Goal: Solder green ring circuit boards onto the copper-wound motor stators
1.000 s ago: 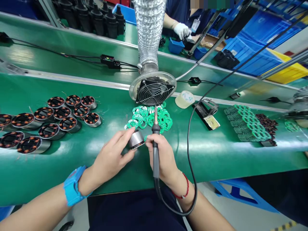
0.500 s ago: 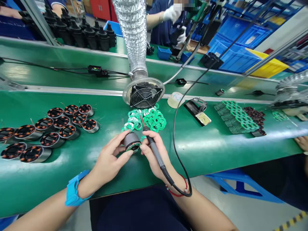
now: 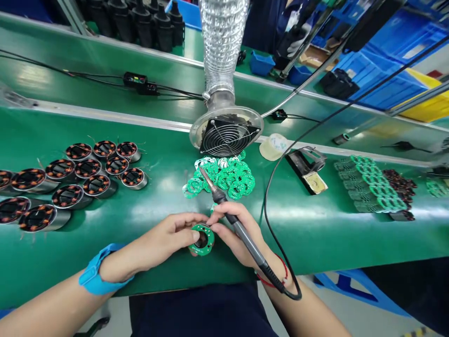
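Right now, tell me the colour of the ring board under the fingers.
Green: the ring board, best seen in the head view.

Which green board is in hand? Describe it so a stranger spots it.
From the fan, come past the pile of green boards toward the person. One ring board sits between left hand and the right hand holding an iron. It alone is held, off the pile.

Green on green here: the round green circuit board [image 3: 202, 239] basically matches the green conveyor mat [image 3: 147, 206]. The slim black soldering iron [image 3: 242, 230], bright blue rubber wristband [image 3: 91, 277] and orange-and-black wound motor cores [image 3: 97, 183] pop.
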Available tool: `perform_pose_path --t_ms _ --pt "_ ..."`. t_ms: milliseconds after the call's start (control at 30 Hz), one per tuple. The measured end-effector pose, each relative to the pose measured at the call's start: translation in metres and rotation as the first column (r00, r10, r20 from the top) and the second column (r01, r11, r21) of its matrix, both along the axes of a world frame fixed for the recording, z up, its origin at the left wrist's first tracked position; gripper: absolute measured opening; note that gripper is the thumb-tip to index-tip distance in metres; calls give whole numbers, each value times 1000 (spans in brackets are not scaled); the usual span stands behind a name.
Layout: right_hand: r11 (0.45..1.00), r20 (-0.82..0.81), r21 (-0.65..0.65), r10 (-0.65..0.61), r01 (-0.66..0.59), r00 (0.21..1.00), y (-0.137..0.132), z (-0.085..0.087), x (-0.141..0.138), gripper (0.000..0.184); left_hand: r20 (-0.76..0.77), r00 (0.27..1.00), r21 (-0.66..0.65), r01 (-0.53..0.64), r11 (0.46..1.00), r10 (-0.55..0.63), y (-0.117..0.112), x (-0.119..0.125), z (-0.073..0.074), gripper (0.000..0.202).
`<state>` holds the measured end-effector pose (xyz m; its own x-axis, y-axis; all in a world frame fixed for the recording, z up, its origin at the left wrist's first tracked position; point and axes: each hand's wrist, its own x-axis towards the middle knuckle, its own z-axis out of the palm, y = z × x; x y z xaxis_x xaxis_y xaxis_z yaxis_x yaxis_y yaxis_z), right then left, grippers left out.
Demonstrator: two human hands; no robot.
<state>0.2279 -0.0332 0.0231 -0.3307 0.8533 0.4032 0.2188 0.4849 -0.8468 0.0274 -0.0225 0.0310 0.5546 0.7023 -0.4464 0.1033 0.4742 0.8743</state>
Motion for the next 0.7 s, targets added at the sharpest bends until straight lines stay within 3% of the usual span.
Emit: perform_pose_path --t_ms 167,267,300,367,433,467,533,700 --pt "979 163 177 71 -100 984 11 1 3 28 -73 995 15 70 997 -69 4 -4 1 37" --pt "956 353 262 35 -135 935 11 2 1 27 -319 948 296 119 948 -19 1 -6 -1 37" --pt "951 395 279 12 -132 919 11 2 -1 28 -413 909 442 151 884 51 -1 -6 -2 38" --pt "957 425 273 -27 -99 905 9 2 -6 29 -520 819 701 245 670 245 -5 -6 -4 37" --pt "972 400 228 -39 -58 916 9 3 -10 31 -514 758 834 330 443 402 -8 -6 -5 35" --pt "978 385 203 -33 -50 922 9 4 -12 33 -500 743 859 361 363 444 -9 -6 -5 33" --pt "983 375 171 3 -72 927 10 5 -13 36 -484 731 875 395 280 482 -9 -6 -5 31" --pt "964 486 244 -31 -101 873 10 7 -12 34 -481 706 872 444 206 520 -8 -6 -9 30"
